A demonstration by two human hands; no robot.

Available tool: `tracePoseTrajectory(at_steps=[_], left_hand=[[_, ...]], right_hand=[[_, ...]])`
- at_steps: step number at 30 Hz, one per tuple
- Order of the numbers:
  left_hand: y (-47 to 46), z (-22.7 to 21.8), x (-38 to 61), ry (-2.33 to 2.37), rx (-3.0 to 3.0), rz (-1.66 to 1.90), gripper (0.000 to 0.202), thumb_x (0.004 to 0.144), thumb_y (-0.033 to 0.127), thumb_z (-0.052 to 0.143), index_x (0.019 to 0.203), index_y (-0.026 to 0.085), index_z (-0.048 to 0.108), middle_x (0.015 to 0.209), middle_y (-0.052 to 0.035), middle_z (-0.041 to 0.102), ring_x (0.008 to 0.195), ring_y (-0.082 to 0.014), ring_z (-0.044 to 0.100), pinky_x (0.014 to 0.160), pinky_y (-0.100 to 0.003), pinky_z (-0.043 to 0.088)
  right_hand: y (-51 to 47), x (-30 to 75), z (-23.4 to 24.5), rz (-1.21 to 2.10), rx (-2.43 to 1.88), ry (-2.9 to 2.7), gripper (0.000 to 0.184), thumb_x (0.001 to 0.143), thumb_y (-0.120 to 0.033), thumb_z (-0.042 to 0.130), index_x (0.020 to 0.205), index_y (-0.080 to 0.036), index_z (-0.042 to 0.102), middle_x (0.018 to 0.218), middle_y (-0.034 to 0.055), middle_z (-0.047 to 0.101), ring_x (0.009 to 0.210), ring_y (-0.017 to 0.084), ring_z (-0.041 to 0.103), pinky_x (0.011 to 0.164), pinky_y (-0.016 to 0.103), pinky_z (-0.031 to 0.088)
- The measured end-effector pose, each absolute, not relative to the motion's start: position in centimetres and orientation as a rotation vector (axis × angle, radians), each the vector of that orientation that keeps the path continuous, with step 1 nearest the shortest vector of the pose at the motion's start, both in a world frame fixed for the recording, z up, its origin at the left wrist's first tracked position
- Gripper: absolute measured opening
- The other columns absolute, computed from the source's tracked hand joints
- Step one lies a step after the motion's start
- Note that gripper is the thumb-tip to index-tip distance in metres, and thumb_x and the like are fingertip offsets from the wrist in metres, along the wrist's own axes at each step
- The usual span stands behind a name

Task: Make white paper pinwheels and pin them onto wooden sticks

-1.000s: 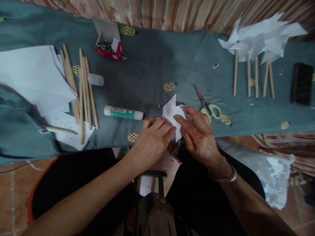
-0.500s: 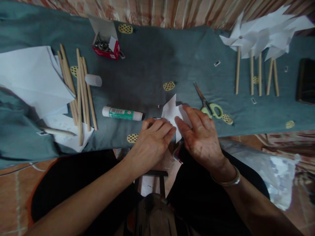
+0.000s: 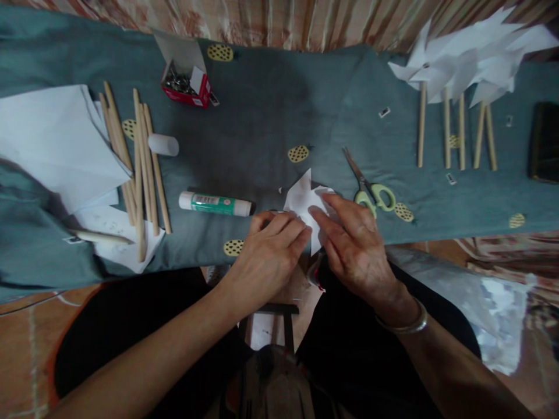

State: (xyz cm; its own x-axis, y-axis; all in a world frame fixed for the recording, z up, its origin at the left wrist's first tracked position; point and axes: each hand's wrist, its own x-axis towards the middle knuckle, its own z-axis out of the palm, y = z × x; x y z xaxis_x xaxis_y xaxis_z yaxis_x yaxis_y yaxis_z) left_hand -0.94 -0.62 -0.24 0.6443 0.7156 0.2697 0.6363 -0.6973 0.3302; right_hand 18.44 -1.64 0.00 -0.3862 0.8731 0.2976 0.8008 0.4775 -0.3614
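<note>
A small white paper pinwheel head (image 3: 302,192) lies at the table's near edge between my hands, its points folded. My left hand (image 3: 277,244) is closed on its left side, fingers bent over the paper. From the right, my right hand (image 3: 356,235) lays its extended fingers on the paper's right blade. Part of the paper is hidden beneath both hands. Left of them lies a green and white glue stick (image 3: 215,203), uncapped, with its white cap (image 3: 163,144) farther left. Scissors with light green handles (image 3: 371,189) lie just beyond my right hand.
Several wooden sticks (image 3: 138,174) and white paper sheets (image 3: 61,139) lie at left. An open red box (image 3: 186,87) of metal pins stands behind. Finished white pinwheels (image 3: 471,61) on sticks lie at the far right, near a dark object (image 3: 545,142). A plastic bag (image 3: 493,308) sits below the table.
My right hand's fingers have flattened and spread more over the right side of the paper, pressing its blade down. My left hand has stayed in place. The view has shifted slightly.
</note>
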Motion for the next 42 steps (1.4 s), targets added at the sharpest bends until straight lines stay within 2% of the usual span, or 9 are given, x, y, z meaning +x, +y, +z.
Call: tracePoseTrajectory(at_steps=[11,19,24,30,34,36,38,42], left_hand=[[-0.5,0.1,-1.0,1.095,2.655,0.558,0.024,0.097,0.018,0.047,0.115,0.014,0.063,0.109,-0.0071,0.068,0.109,-0.0220,0.056,0.093,-0.040,0.039],[-0.6,0.1,-1.0,1.100,2.659,0.555,0.024,0.096,0.017,0.049,0.116,0.015,0.063,0.110,-0.0060,0.069,0.109,-0.0214,0.056,0.093,-0.040,0.038],[-0.4,0.3,-1.0,1.101,2.668,0.552,0.023,0.096,0.016,0.049,0.114,0.016,0.063,0.108,-0.0060,0.070,0.106,-0.0222,0.057,0.091,-0.040,0.037],[-0.4,0.7,-1.0,1.092,2.678,0.525,0.025,0.095,0.015,0.049,0.116,0.016,0.062,0.109,-0.0071,0.069,0.105,-0.0224,0.057,0.091,-0.039,0.036],[-0.4,0.9,-1.0,1.107,2.690,0.502,0.025,0.094,0.014,0.051,0.117,0.016,0.063,0.110,-0.0080,0.068,0.106,-0.0226,0.057,0.091,-0.039,0.037],[-0.4,0.9,-0.9,1.109,2.699,0.505,0.024,0.094,0.014,0.052,0.114,0.016,0.064,0.108,-0.0073,0.068,0.105,-0.0221,0.057,0.090,-0.038,0.037],[-0.4,0.8,-0.8,1.109,2.714,0.523,0.022,0.094,0.015,0.052,0.112,0.016,0.064,0.107,-0.0064,0.069,0.104,-0.0215,0.057,0.090,-0.038,0.037],[-0.4,0.6,-0.8,1.114,2.727,0.548,0.020,0.095,0.015,0.052,0.110,0.015,0.065,0.107,-0.0060,0.069,0.105,-0.0211,0.057,0.090,-0.037,0.037]], right_hand=[[-1.5,18.2,-0.1,0.148,-1.379,-2.344,0.041,0.094,-0.014,0.051,0.132,-0.031,0.056,0.143,0.0088,0.054,0.132,0.029,0.051,0.101,0.051,0.048],[-1.1,19.5,1.3,0.177,-1.400,-2.170,0.043,0.091,-0.012,0.053,0.129,-0.031,0.059,0.136,0.0067,0.059,0.122,0.027,0.058,0.103,0.048,0.047],[-0.5,19.9,1.8,0.259,-1.544,-1.975,0.018,0.093,-0.022,0.057,0.106,-0.025,0.069,0.117,0.0080,0.070,0.110,0.026,0.065,0.098,0.048,0.050],[-0.1,19.9,0.9,0.412,-1.559,-1.841,0.008,0.089,-0.028,0.063,0.089,-0.022,0.068,0.114,0.0078,0.071,0.108,0.025,0.067,0.097,0.048,0.050],[0.4,20.2,0.7,0.450,-1.584,-1.741,0.013,0.085,-0.031,0.069,0.077,-0.022,0.064,0.110,0.0072,0.072,0.107,0.025,0.067,0.095,0.048,0.051],[0.5,20.3,0.7,0.429,-1.570,-1.737,0.012,0.085,-0.032,0.069,0.079,-0.022,0.066,0.111,0.0076,0.072,0.106,0.025,0.067,0.095,0.048,0.051],[0.4,20.3,0.8,0.401,-1.540,-1.772,0.010,0.088,-0.031,0.066,0.089,-0.022,0.069,0.114,0.0089,0.071,0.109,0.025,0.066,0.097,0.048,0.050],[0.2,19.9,0.8,0.353,-1.489,-1.874,0.025,0.093,-0.028,0.057,0.115,-0.024,0.068,0.128,0.0101,0.067,0.121,0.025,0.061,0.104,0.050,0.046]])
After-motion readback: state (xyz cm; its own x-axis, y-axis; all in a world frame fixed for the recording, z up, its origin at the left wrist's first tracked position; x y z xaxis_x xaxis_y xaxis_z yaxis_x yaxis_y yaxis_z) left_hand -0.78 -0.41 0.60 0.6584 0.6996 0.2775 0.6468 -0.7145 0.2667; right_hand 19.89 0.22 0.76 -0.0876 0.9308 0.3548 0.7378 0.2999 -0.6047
